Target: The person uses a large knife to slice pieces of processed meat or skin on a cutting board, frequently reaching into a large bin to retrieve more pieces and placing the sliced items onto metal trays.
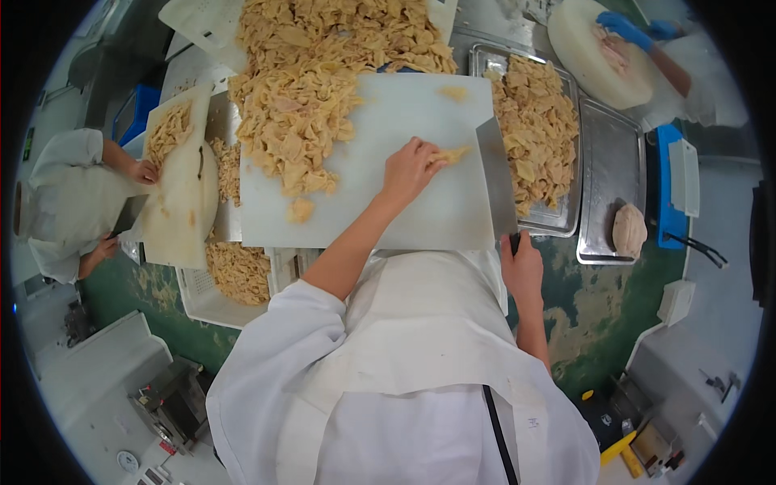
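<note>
My left hand (411,171) is over a white cutting board (420,206), its fingers closed on a strip of pale yellow skin, probably chicken (454,154). At the board's right edge, my right hand (521,267) grips the black handle of a cleaver. The broad blade of this cleaver (496,174) stands along the edge, to the right of the strip. One small piece of skin (453,93) lies near the board's far edge, another (300,211) near its left side. A large heap of the same yellow pieces (299,113) covers the board's left part and continues beyond it.
A metal tray (572,186) of cut pieces stands right of the board, beside a second tray (594,162) with a pale lump. On the left, a co-worker (69,194) holds a cleaver at another board (182,182). Blue-gloved hands (626,31) work far right. A white crate (198,295) sits lower left.
</note>
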### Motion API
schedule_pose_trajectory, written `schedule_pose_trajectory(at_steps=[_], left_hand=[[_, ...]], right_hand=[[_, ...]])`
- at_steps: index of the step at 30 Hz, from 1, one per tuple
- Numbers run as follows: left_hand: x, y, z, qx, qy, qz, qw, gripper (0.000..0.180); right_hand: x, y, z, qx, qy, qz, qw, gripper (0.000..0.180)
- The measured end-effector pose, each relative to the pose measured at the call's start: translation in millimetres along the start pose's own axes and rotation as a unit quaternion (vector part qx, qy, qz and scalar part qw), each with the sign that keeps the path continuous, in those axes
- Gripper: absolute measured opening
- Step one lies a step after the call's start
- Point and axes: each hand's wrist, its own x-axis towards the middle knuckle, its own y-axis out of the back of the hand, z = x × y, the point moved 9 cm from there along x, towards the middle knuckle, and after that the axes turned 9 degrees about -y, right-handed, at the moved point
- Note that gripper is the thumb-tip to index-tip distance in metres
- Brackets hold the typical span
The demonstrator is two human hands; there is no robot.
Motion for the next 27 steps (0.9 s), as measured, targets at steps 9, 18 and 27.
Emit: schedule_pose_trajectory(at_steps=[9, 18, 27], left_hand=[[-35.1, 10.7, -9.0, -0.084, 0.004, 0.108, 0.991, 0.019], [-34.7, 21.4, 0.6, -0.08, -0.038, 0.128, 0.988, 0.014], [-15.8, 10.3, 4.4, 0.016, -0.074, 0.059, 0.995, 0.014]], right_hand=[[-24.2, 15.8, -50.9, -0.011, 0.086, 0.014, 0.996, 0.022], [-20.3, 7.4, -38.6, -0.079, 0.08, 0.018, 0.994, 0.021], [-25.2, -17.4, -51.3, -0.105, 0.142, -0.006, 0.984, 0.022]])
